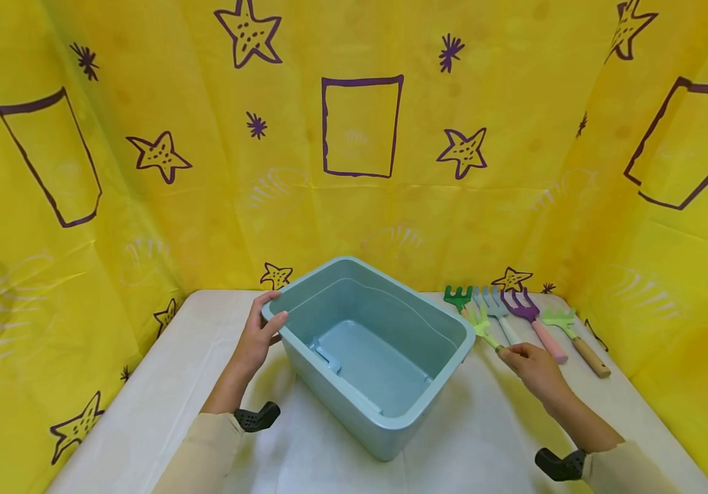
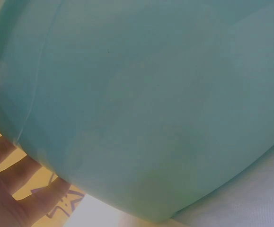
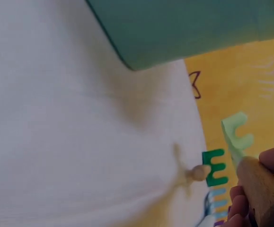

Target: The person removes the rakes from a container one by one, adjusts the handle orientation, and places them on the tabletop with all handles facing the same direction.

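A blue-green plastic bin (image 1: pixel 379 418) stands on the white table with its open top facing up and a corner toward me. My left hand (image 1: pixel 257 334) grips its rim at the left corner, the thumb on the near side. In the left wrist view, the fingers (image 2: pixel 44 201) of that hand lie along the bin's wall (image 2: pixel 141 104). Right of the bin, my right hand (image 1: pixel 536 374) holds a small light green hand rake (image 1: pixel 481 326) by its wooden handle (image 3: pixel 262 189). The tines point away from me, raised above the table in the right wrist view.
More hand rakes lie at the back right: a dark green one (image 1: pixel 457 298), a light blue one (image 1: pixel 497 312), a purple one (image 1: pixel 525 309) with a pink handle, and another light green one (image 1: pixel 560 319). Yellow patterned cloth (image 1: pixel 360 213) hangs around the white table (image 1: pixel 199 329).
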Tool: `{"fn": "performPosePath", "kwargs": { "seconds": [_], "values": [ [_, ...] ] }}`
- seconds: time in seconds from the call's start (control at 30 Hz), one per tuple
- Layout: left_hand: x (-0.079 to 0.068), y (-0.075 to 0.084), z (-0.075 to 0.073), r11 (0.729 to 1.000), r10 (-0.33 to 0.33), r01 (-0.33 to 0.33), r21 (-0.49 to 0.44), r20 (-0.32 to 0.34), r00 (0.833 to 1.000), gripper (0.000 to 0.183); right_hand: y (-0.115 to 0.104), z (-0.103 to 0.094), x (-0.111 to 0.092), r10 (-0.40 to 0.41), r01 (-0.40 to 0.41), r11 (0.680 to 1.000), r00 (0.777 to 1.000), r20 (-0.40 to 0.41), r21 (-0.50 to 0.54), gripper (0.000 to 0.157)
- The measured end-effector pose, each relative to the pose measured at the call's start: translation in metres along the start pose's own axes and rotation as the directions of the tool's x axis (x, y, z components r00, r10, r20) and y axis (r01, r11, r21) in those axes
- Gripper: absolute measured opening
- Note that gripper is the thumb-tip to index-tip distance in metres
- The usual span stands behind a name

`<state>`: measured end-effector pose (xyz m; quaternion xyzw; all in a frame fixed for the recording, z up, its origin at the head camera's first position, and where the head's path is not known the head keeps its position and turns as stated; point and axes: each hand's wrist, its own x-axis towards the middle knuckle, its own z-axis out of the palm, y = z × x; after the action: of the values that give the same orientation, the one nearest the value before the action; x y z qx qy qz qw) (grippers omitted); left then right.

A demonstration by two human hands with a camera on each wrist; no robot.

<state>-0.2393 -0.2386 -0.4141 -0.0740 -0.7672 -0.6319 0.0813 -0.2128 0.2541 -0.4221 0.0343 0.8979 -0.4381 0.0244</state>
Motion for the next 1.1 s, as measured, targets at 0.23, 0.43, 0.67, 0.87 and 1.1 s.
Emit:
{"fn": "performPosePath", "kwargs": {
  "seconds": [0.23, 0.43, 0.67, 0.87, 1.1],
  "values": [
    [-0.007, 0.02, 0.001, 1.0, -0.021, 0.021, -0.013, 0.02, 1.0, 0.052, 0.017, 0.005, -0.006, 0.034, -0.034, 0.999, 0.999, 0.008, -0.016, 0.042],
    [-0.015, 0.038, 0.004, 0.999, -0.033, 0.033, 0.011, 0.024, 0.999, 0.051, 0.025, 0.01, -0.009, 0.072, -0.072, 0.997, 0.997, 0.011, -0.04, 0.045],
    [-0.015, 0.037, 0.004, 0.999, -0.034, 0.034, 0.01, 0.022, 0.999, 0.052, 0.033, 0.017, -0.012, 0.079, -0.08, 0.993, 0.997, -0.015, -0.084, 0.045],
    [-0.006, 0.016, 0.001, 0.999, -0.032, 0.032, -0.002, 0.017, 0.999, 0.053, 0.038, 0.022, -0.012, 0.069, -0.073, 0.988, 0.997, -0.035, -0.139, 0.042],
    [0.0, 0.0, 0.0, 1.0, -0.008, 0.008, 0.006, 0.003, 1.0, 0.052, 0.04, 0.027, -0.009, 0.058, -0.061, 0.979, 0.998, -0.021, -0.193, 0.028]
  ]
}}
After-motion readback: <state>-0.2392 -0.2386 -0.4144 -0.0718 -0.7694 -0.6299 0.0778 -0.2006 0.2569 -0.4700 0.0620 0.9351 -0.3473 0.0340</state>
